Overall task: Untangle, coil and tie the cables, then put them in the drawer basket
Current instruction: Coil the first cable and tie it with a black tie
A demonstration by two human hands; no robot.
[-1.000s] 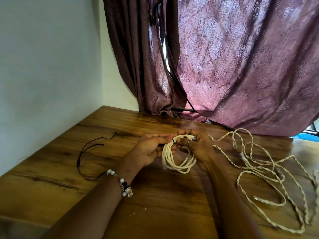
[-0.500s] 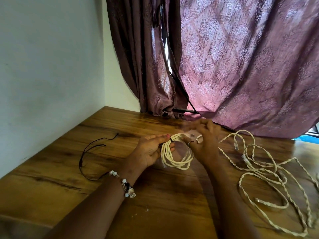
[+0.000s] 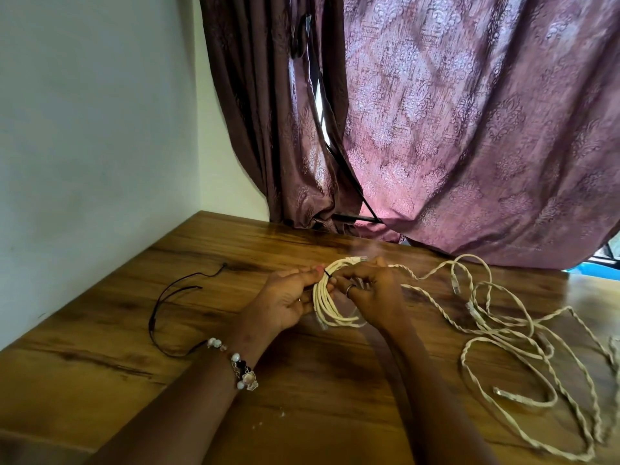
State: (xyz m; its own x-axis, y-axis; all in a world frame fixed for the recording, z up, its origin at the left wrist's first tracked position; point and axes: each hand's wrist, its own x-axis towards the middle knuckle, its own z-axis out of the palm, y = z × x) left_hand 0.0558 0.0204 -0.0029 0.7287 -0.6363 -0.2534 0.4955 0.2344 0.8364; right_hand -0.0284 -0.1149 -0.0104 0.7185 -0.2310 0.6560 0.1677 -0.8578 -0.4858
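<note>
A small coil of cream cable [image 3: 324, 305] hangs between my two hands just above the wooden table [image 3: 235, 256]. My left hand [image 3: 285, 302] grips the coil's left side, fingers curled round it. My right hand [image 3: 374, 292] pinches the coil's top right, where a thin black tie [image 3: 328, 276] crosses the strands. A tangle of twisted cream cables [image 3: 503, 333] with clear plugs sprawls over the table to the right. No drawer basket is in view.
A thin black cord [image 3: 161, 307] lies looped on the table to the left. A white wall stands close on the left and a purple patterned curtain [image 3: 469, 129] hangs behind the table's far edge.
My right hand, which had lifted off toward the curtain half a second ago, has come back down onto the coil's top. The left hand has kept its hold.
</note>
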